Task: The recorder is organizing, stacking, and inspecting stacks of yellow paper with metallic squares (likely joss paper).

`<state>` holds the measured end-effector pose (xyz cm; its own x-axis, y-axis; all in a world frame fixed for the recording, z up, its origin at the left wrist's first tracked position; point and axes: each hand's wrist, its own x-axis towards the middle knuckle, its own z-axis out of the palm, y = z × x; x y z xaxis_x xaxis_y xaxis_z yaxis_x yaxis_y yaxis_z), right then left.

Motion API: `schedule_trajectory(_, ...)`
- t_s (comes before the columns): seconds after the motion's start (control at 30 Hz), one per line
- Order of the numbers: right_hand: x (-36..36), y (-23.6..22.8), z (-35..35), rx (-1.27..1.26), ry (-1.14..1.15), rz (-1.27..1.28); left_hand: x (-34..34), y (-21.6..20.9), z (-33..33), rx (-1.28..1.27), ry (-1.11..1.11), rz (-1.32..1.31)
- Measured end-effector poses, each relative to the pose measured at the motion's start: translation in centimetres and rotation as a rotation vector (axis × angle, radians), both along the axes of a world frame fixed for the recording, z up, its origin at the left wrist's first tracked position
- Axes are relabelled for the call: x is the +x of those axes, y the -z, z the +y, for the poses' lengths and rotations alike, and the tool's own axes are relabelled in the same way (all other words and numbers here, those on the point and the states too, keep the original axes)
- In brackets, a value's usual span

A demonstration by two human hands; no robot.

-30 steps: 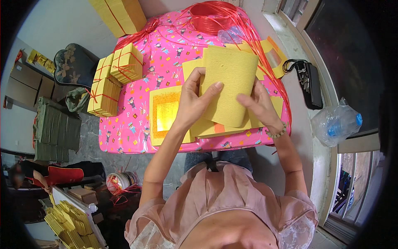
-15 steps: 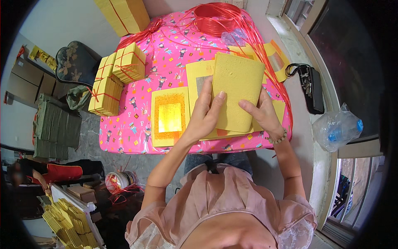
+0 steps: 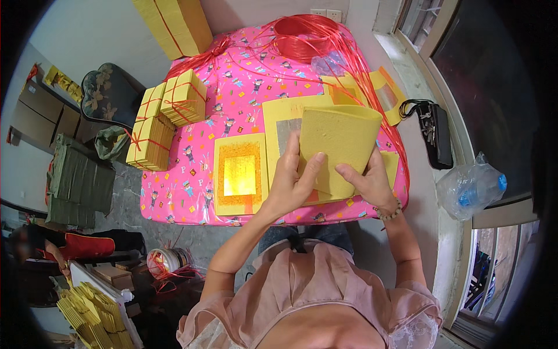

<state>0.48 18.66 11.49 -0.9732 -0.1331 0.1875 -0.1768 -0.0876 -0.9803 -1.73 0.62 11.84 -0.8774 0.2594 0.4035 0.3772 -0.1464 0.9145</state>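
Observation:
Between my two hands is a bundle of folded yellow paper, curved over at its right side and held above the table. My left hand grips its lower left edge, thumb on the front face. At the lower right edge my right hand grips it too, thumb in front and fingers behind. Behind the bundle lie larger yellow sheets with a silver patch, partly hidden. Left of my left hand rests a yellow paper stack with an orange-bordered gold square.
Tied yellow paper bundles stand at the table's left. A red strap coil trails strands down the right side of the pink tablecloth. A black pouch with keys lies on the sill. Another person works at lower left.
The folded paper's top has come down lower, and its right side now bulges into an open curve. Both hands keep their grip. The whole view has shifted slightly.

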Motion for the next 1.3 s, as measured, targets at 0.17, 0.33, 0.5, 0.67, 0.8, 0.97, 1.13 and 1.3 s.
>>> schedule_trajectory(0.17,0.3,0.1,0.0,0.057,0.03,0.054,0.4,0.2,0.3,0.031,-0.006,-0.008)
schedule_trajectory(0.33,0.5,-0.1,0.2,0.089,0.023,0.06,0.4,0.1,0.2,0.019,-0.005,-0.024)
schedule_trajectory(0.5,0.3,-0.5,0.3,0.088,-0.005,0.11,0.5,-0.5,0.3,0.031,-0.003,-0.02)
schedule_trajectory(0.67,0.0,-0.4,0.3,0.028,0.043,0.104,0.6,-0.7,0.5,0.041,-0.015,-0.004)
schedule_trajectory(0.8,-0.1,-0.2,0.4,0.023,0.016,0.115,0.6,-0.4,0.5,0.015,-0.012,0.011)
schedule_trajectory(0.97,0.1,-0.1,0.3,-0.004,0.027,0.11,0.7,0.1,0.5,-0.004,-0.014,0.021)
schedule_trajectory(1.13,0.1,-0.6,-0.1,0.009,0.05,0.112,0.6,-0.1,0.5,0.0,0.003,-0.035)
schedule_trajectory(1.3,-0.9,-1.0,-0.3,0.125,0.112,0.067,-1.1,-0.5,0.3,0.181,0.154,-0.315)
